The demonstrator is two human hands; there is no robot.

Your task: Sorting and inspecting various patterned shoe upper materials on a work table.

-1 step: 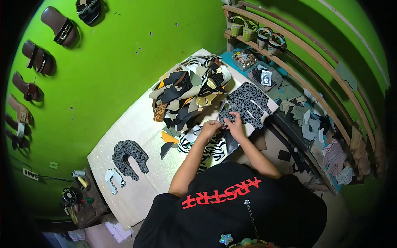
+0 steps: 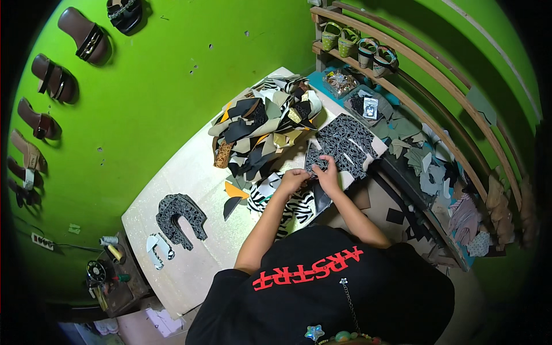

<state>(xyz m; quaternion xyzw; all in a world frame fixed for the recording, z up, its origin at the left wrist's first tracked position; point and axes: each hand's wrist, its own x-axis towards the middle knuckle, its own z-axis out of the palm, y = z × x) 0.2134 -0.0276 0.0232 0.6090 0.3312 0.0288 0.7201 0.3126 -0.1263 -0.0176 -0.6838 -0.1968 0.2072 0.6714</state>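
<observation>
"Left hand (image 2: 294,180) and right hand (image 2: 326,172), apart?"
"Close together at a grey-black patterned piece (image 2: 314,154); exact grip unclear."
"Where's it lie?"
"Just beyond them, over the counter (image 2: 172,178); right hand nearer, long axis unclear."

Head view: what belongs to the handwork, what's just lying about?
Likely in the job:
black-and-grey piece, at the left hand and right hand
larger sheet of like pattern, to its right
arched piece, probably, by its matching pattern

Apparently lying about:
scrap pile
yellow spool
sandals on the wall
small shoes on the shelf
</observation>
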